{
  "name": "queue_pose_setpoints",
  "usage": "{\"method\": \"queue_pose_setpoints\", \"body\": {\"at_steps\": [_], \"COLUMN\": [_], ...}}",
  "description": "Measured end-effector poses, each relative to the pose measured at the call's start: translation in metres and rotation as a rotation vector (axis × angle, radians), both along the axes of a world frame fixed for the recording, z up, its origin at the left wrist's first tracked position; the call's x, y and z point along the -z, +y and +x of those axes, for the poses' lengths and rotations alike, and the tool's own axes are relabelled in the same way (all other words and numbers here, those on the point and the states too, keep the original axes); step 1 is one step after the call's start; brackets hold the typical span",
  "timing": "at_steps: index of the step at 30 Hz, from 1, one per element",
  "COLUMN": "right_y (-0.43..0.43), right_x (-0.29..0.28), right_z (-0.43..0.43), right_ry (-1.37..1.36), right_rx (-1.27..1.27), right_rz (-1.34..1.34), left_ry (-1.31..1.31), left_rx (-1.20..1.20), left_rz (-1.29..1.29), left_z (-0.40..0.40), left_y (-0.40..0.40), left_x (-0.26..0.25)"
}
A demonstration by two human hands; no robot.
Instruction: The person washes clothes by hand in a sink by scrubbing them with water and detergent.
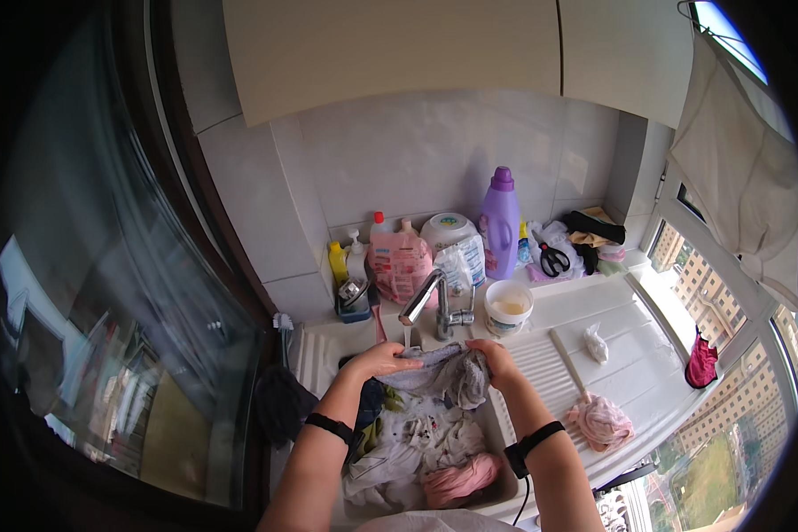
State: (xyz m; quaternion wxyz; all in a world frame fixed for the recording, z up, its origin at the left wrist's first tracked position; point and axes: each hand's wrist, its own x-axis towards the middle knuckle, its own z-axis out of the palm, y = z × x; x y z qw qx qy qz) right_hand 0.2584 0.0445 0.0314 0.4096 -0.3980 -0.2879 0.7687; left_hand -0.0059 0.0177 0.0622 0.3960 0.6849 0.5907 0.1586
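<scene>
A wet grey cloth [442, 372] is stretched between my two hands, just below the chrome faucet [432, 299]. My left hand [382, 361] grips its left end beside a thin stream of water. At the other end, my right hand [494, 362] holds a bunched, hanging part of the cloth. Beneath them the laundry sink [500, 425] holds a heap of wet white clothes [412, 439], some with dark printed marks. A pink garment [462, 480] lies at the heap's near right, and dark and green fabric shows at its left, partly behind my left forearm.
Right of the sink, the ribbed washboard [535, 372] bears a balled pink cloth [600, 422] and a small white bundle [596, 344]. A white tub [509, 307], a purple detergent bottle [499, 226] and black-handled scissors [553, 259] stand or lie behind. A brush [283, 332] is at left.
</scene>
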Motion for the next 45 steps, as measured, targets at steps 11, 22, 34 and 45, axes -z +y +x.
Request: {"method": "queue_pose_setpoints", "body": {"at_steps": [11, 22, 34, 45], "right_y": [0.004, 0.008, 0.0, -0.016], "right_x": [-0.008, -0.004, 0.027, 0.035], "right_z": [-0.024, -0.061, -0.068, -0.077], "right_ry": [-0.19, 0.273, 0.199, 0.145], "right_rx": [-0.27, -0.222, -0.386, -0.507], "right_rz": [0.159, -0.155, 0.044, 0.08], "left_ry": [-1.12, -1.162, -1.178, -1.267], "left_rx": [-0.319, -0.192, -0.432, -0.34], "left_rz": [-0.313, -0.403, -0.253, -0.274], "left_z": [0.005, 0.005, 0.013, 0.002], "left_y": [0.006, -0.015, -0.006, -0.002], "left_x": [0.014, 0.015, 0.005, 0.005]}}
